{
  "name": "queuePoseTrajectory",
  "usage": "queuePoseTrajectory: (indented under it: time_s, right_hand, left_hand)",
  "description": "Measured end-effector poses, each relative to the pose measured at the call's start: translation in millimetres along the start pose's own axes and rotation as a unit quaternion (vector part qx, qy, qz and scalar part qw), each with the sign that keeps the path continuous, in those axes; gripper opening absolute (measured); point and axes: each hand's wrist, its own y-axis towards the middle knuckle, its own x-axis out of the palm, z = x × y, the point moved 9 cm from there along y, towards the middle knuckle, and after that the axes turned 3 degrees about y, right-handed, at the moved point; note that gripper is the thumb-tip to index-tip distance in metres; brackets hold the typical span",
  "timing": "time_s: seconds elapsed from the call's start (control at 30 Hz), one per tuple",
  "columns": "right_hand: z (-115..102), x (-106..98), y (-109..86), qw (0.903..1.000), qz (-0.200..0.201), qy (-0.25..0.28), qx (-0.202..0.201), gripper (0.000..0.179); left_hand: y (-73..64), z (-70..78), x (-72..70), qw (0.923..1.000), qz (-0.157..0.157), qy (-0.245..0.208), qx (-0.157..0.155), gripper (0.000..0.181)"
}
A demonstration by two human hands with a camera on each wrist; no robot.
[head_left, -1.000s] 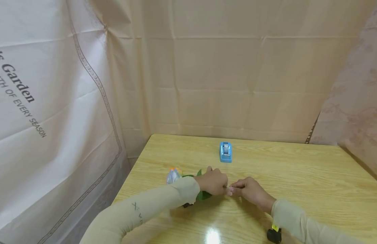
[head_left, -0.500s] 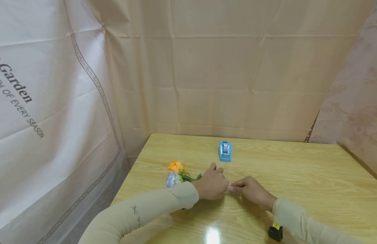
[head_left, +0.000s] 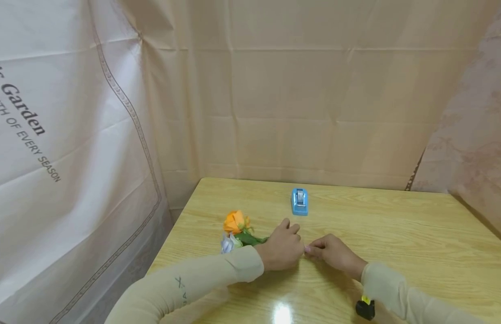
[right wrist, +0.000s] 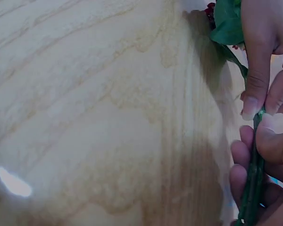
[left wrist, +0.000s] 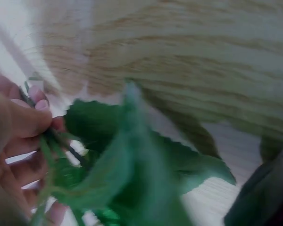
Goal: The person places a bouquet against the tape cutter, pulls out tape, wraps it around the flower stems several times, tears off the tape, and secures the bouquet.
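Note:
A bunch of flowers lies across my hands, its blooms at the left: an orange flower (head_left: 235, 222) and a pale lavender one (head_left: 227, 243). Red petals (right wrist: 210, 10) show beside green leaves (right wrist: 228, 26) in the right wrist view. My left hand (head_left: 283, 246) pinches the green stems (right wrist: 254, 183) between thumb and fingers, just under the leaves. Right below it, fingertips close to the left thumb, my right hand (head_left: 335, 255) grips the lower stems, its fingers curled round them. Large leaves (left wrist: 146, 165) fill the middle of the left wrist view and hide part of the stems.
A blue tape dispenser (head_left: 300, 202) stands on the wooden table (head_left: 416, 234), beyond the hands. A small black block with a yellow patch (head_left: 365, 308) is by the right cuff. Beige cloth (head_left: 282, 90) hangs behind the table, and printed white cloth (head_left: 72, 135) at the left.
The bunch has turned: the orange flower has come up into full view, and the leaves below the left wrist have gone out of sight. The left hand has rolled slightly; the right has hardly moved.

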Motion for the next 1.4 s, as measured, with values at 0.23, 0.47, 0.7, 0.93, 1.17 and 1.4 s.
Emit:
queuePoseTrajectory:
  time_s: [0.23, 0.47, 0.7, 0.93, 1.17, 1.4]
  right_hand:
    - [5.6, -3.3, -3.7, 0.9984, 0.055, 0.003, 0.009, 0.024]
    - [4.7, -8.0, -4.0, 0.9946, 0.102, -0.003, 0.019, 0.016]
    - [7.3, -6.3, -5.9, 0.9942, 0.106, -0.007, 0.017, 0.016]
    - [3.1, -6.3, -4.4, 0.9947, 0.102, -0.012, 0.005, 0.02]
    - [2.2, -4.4, -4.2, 0.9967, 0.077, -0.022, 0.009, 0.022]
    - [4.4, -5.6, 0.0, 0.9991, 0.039, -0.017, 0.005, 0.029]
  left_hand:
    - [8.0, -17.9, 7.9, 0.9765, -0.034, -0.209, -0.038, 0.027]
    - [13.2, -37.6, 13.3, 0.9073, -0.109, -0.397, -0.085, 0.042]
    - [9.3, -33.8, 15.0, 0.896, -0.14, -0.415, -0.073, 0.045]
    - [11.1, -32.1, 8.9, 0.9453, -0.081, -0.312, -0.054, 0.037]
    - [9.0, -23.0, 3.4, 0.985, -0.013, -0.169, -0.031, 0.02]
    - [6.3, -16.2, 0.0, 0.9949, 0.014, -0.098, -0.023, 0.018]
